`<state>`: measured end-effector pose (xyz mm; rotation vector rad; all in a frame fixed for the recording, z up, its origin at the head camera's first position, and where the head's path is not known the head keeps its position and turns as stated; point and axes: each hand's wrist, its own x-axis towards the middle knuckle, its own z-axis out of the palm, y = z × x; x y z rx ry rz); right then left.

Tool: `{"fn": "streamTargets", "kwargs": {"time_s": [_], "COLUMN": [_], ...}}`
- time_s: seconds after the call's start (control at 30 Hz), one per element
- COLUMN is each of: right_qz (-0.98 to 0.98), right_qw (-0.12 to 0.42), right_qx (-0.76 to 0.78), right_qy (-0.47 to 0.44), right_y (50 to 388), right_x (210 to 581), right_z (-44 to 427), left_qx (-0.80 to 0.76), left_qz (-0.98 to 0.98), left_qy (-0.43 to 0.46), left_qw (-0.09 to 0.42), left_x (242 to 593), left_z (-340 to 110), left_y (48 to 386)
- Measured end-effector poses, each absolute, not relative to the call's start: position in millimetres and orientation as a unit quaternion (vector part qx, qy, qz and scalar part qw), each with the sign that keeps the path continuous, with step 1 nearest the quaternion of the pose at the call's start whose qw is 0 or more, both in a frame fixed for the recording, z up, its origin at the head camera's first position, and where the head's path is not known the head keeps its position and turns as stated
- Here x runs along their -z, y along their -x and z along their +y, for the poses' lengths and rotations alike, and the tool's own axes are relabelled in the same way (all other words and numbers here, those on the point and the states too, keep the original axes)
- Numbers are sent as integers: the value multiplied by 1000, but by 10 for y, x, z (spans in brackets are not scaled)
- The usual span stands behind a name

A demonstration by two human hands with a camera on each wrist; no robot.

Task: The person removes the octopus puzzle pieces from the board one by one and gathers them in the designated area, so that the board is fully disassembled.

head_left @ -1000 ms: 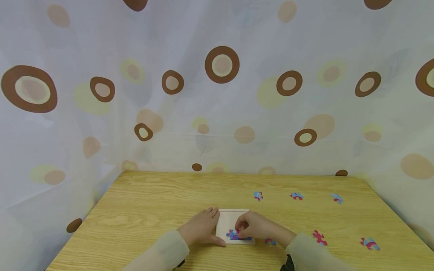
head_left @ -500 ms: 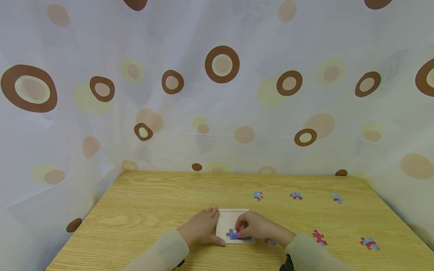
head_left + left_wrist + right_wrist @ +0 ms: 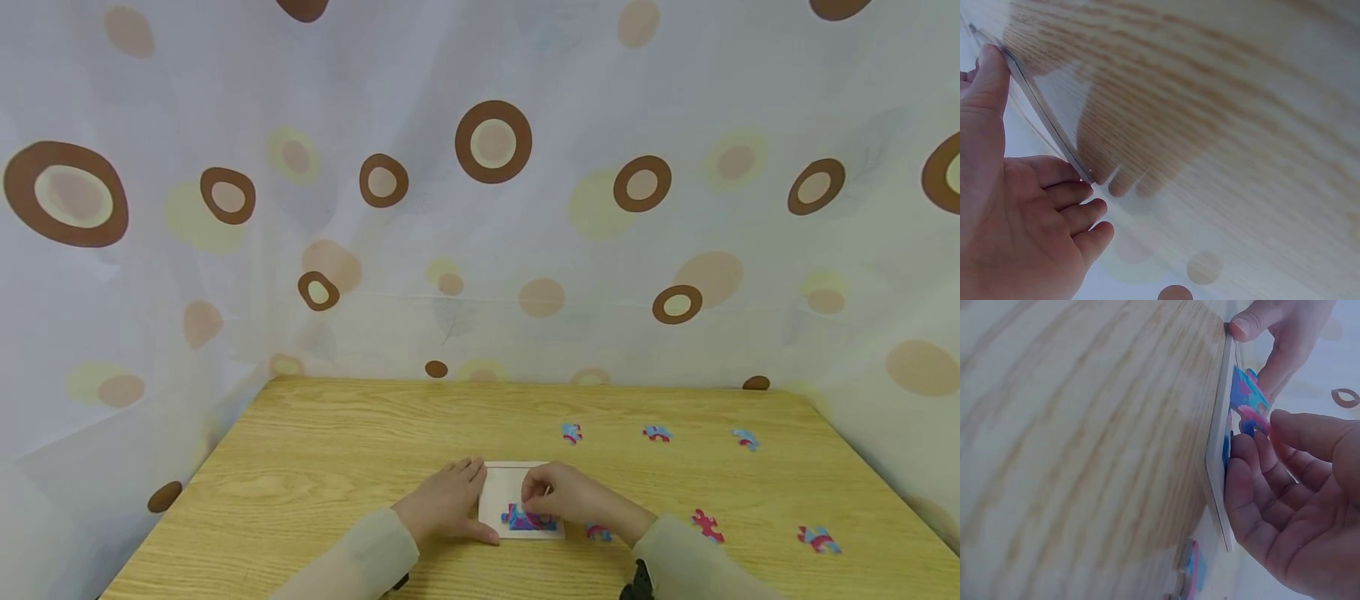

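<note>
A shallow pale puzzle tray (image 3: 501,485) lies on the wooden table. My left hand (image 3: 447,501) rests along its left side, fingers spread; in the left wrist view the thumb (image 3: 994,78) touches one end of that edge and the index fingertip the other. Joined pink, blue and purple pieces (image 3: 517,521) lie in the tray's near part. Over them my right hand (image 3: 564,492) pinches a jigsaw piece (image 3: 1249,397) between thumb and fingers. In the right wrist view this piece stands tilted above the tray, its lower part touching or close to the others; I cannot tell which.
Loose jigsaw pieces lie right of the tray: one (image 3: 597,532) under the right forearm, a red one (image 3: 707,526), another (image 3: 819,538) at far right. Three more, including a blue-red one (image 3: 657,433), lie farther back. A patterned curtain (image 3: 405,333) surrounds the table.
My right hand has risen slightly and shifted a little, so more of the pieces in the tray now shows. The left hand and the tray have stayed in place.
</note>
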<state>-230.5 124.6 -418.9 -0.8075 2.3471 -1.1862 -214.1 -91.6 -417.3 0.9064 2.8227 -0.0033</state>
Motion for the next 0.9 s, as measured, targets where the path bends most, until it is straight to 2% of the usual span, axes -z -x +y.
{"fn": "streamTargets", "kwargs": {"time_s": [0.9], "right_qz": [823], "right_qw": [203], "right_qx": [471], "right_qy": [245], "right_y": [2279], "right_x": [4188], "right_z": [1381], "left_qx": [-7], "left_qz": [950], "left_qy": [-296], "left_qw": [99], "left_x": [4181], "left_z": [-907], "left_y": [2147]}}
